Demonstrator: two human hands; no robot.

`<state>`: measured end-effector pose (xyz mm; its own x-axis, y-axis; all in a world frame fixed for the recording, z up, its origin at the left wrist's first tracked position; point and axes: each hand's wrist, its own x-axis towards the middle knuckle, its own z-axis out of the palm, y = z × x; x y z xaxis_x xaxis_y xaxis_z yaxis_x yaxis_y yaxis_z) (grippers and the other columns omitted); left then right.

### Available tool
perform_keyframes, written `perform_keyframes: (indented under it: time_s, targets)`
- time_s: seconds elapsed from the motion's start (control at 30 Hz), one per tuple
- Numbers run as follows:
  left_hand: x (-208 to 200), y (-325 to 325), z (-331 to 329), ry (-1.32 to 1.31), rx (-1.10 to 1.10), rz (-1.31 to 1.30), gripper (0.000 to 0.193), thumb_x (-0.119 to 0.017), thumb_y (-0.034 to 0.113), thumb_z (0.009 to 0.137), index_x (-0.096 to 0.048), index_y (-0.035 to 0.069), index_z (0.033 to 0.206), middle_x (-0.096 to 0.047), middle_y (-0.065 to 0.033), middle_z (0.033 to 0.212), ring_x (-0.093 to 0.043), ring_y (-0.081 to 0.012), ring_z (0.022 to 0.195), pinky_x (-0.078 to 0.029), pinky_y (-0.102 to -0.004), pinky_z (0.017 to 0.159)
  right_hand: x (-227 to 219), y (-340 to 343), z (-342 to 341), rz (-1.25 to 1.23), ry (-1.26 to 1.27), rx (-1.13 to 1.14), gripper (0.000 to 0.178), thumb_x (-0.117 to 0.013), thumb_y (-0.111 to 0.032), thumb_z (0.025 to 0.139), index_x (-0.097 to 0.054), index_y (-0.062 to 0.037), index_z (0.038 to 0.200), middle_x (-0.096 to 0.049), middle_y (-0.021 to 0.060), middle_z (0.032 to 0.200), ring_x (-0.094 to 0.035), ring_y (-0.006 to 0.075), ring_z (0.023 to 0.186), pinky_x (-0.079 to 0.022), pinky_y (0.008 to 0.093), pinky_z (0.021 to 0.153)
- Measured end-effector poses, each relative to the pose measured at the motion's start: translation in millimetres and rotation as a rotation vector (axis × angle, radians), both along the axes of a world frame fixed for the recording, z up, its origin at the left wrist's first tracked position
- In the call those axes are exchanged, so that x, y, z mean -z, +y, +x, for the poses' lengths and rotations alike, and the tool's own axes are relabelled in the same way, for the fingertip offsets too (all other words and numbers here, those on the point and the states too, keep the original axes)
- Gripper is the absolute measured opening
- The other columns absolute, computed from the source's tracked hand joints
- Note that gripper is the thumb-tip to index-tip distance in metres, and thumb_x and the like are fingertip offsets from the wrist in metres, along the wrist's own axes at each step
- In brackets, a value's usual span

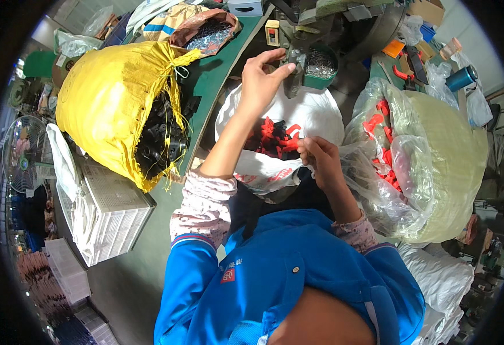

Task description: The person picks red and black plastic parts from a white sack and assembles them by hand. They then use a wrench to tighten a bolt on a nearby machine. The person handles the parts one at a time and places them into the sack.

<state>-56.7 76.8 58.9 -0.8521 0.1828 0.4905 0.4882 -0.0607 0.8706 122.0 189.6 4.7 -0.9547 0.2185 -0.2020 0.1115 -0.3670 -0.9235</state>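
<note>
My left hand reaches up to the metal head of a bench machine. Its thumb and forefinger are apart, with nothing visible between them. Lower and to the right, my right hand has its fingers pinched at the end of a red plastic part, above a white sack. Inside the sack lies a pile of red and black plastic parts. Close to my left fingertips, a green bin holds small metal pieces.
A yellow woven sack of black plastic parts leans at the left on the green table. At the right stands a clear-lined bag with red parts. Behind are a bag of metal pieces and a small wooden box.
</note>
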Motion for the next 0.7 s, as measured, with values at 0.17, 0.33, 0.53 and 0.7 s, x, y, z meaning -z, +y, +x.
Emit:
perform_keyframes:
  time_s: [0.17,0.33,0.53,0.7]
  targets:
    - [-1,9,-14,0.033,0.054,-0.128,0.034,-0.071,0.018,0.070,-0.063,-0.002,0.097,-0.063,-0.0119,0.091,-0.058,-0.0153,0.078,-0.046,-0.0256,0.072,5,5,8,-0.007,-0.063,0.028,0.019,-0.056,-0.019,0.085,-0.061,-0.0006,0.084,-0.058,0.0021,0.070,-0.050,0.0069,0.058,-0.039,0.0202,0.053]
    - [4,16,-14,0.131,-0.104,-0.135,0.032,-0.072,0.017,0.070,-0.063,-0.005,0.092,-0.062,-0.0092,0.086,-0.057,-0.0128,0.071,-0.046,-0.0241,0.069,9,5,10,0.003,-0.063,0.013,0.020,-0.056,-0.020,0.085,-0.061,-0.0003,0.083,-0.057,0.0016,0.069,-0.049,0.0066,0.058,-0.039,0.0200,0.054]
    - [-3,29,-7,0.049,-0.245,0.000,0.026,-0.077,0.015,0.064,-0.063,-0.003,0.077,-0.058,-0.0084,0.079,-0.055,-0.0135,0.067,-0.046,-0.0251,0.064,8,-1,11,0.059,-0.070,0.004,0.021,-0.055,-0.020,0.085,-0.061,0.0006,0.083,-0.056,0.0016,0.069,-0.049,0.0061,0.058,-0.038,0.0198,0.053]
    - [-9,32,-6,0.030,-0.256,0.128,0.023,-0.077,0.012,0.061,-0.064,-0.001,0.076,-0.058,-0.0110,0.077,-0.055,-0.0185,0.070,-0.046,-0.0289,0.065,5,5,13,0.118,-0.061,0.025,0.020,-0.054,-0.019,0.085,-0.061,0.0001,0.083,-0.056,0.0018,0.069,-0.048,0.0066,0.057,-0.038,0.0201,0.053]
